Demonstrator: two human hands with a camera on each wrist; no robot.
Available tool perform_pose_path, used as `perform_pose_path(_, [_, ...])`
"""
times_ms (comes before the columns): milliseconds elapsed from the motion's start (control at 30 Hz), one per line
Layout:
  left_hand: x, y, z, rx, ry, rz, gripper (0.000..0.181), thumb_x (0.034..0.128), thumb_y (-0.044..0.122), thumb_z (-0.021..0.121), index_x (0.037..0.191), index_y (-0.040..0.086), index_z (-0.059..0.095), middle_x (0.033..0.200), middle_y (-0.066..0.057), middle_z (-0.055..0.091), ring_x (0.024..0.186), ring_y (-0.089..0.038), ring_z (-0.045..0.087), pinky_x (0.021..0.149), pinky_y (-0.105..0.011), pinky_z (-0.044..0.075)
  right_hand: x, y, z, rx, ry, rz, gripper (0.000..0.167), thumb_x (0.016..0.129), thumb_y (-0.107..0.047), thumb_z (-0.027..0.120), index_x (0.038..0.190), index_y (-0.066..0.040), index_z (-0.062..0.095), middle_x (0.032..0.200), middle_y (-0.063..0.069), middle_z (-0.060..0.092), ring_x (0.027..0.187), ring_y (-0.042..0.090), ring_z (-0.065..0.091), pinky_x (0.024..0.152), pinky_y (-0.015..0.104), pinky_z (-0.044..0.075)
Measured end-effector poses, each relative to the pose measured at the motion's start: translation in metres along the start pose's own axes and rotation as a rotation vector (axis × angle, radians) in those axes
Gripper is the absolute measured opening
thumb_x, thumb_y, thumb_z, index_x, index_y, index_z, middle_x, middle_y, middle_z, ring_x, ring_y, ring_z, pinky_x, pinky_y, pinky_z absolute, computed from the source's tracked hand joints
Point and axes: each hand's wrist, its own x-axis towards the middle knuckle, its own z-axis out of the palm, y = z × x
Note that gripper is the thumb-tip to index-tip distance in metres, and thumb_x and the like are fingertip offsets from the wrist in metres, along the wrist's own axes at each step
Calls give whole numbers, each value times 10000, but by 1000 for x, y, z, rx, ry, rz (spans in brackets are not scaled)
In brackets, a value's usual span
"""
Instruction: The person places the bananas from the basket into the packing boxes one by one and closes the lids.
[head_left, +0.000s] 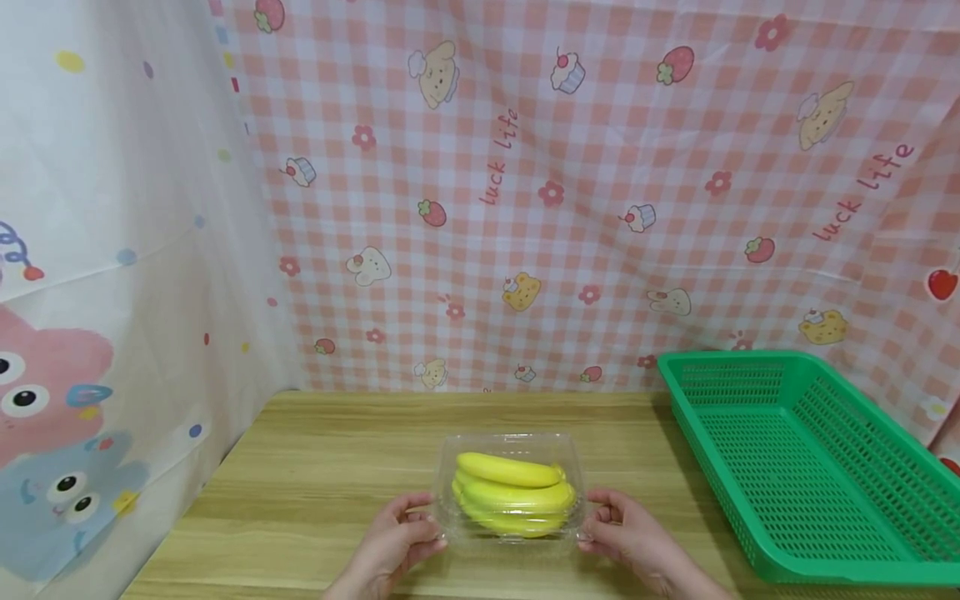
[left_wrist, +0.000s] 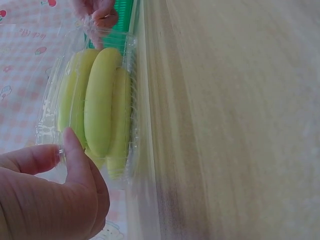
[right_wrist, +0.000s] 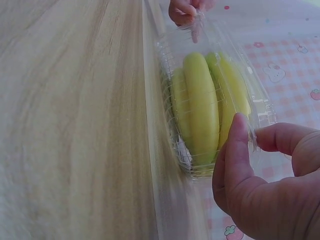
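A clear plastic clamshell box with a bunch of yellow bananas inside is between my two hands, its lid down over the fruit. My left hand pinches the box's left front corner between thumb and fingers. On the opposite side, my right hand pinches the right front corner. Both wrist views show thumb and fingertip meeting at the box's rim, with the bananas visible through the plastic. Whether the box's base touches the table cannot be told.
A green plastic basket with mesh walls stands on the right of the wooden table. A pink checked cloth hangs behind the table, and a white printed cloth hangs on the left.
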Motion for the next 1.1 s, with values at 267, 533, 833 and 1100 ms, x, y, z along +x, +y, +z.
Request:
perform_pose_path(267, [0,1,0,7,0,-11,519,832,-158,582,1308,-164,374,917,-81,485,752,-161,591,729,-289,610,0,0,-1,-7,4,0,636,885,111,590,1354,264,189,951,111,457,841,185,570,807,297,598])
perform_pose_path(533, [1,2,2,1,19,-20,510,822,-176,584,1295,-155,394,913,-87,487,732,-161,594,710,-287,613,2,-1,1,-46,38,2,615,873,127,597,1345,254,225,954,123,460,823,190,576,783,301,604])
perform_pose_path(833, [2,2,3,15,19,-18,506,792,-156,581,1268,-147,409,922,-107,499,715,-163,594,689,-269,608,2,0,1,-63,54,2,608,861,127,586,1341,254,236,964,133,464,820,188,575,774,294,604])
perform_pose_path(1100, [2,5,0,129,10,5,570,783,-55,594,1285,-192,361,974,-141,520,754,-181,609,723,-301,611,1,-2,-2,-106,37,-22,625,891,68,605,1350,270,233,966,134,464,830,196,593,786,325,608])
